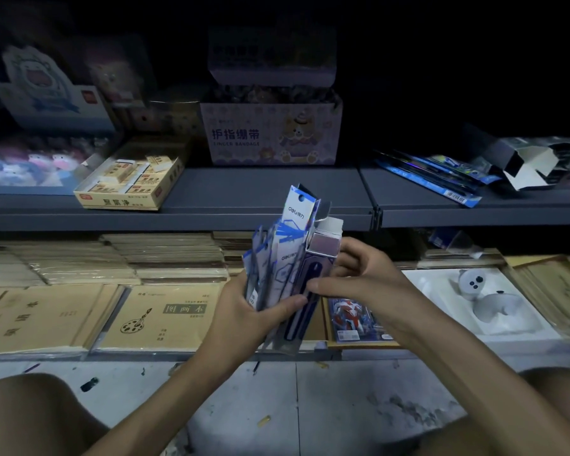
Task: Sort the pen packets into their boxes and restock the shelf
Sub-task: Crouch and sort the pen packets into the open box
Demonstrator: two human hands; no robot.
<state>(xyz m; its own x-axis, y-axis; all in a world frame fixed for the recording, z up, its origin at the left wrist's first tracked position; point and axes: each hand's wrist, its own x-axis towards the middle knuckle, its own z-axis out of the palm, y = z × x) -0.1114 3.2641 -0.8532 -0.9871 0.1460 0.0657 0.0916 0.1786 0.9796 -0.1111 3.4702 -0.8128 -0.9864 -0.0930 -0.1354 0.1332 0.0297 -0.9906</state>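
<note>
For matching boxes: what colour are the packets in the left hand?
The pen packets are white with blue markings; head view.

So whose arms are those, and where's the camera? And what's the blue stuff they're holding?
There is no machine here, just a person. The camera sits on their head and looks down, so you see their own arms and knees, as if through their eyes. This is the only picture.

The left hand grips a bunch of blue-and-white pen packets. The right hand holds a small box with its top flap open, right beside the bunch.

Behind them is a grey shelf. On it lie an eraser box, a bandage box, loose packets and an open carton. Below the shelf are stacks of notebooks. It is dark, so the far things are hard to make out.
</note>
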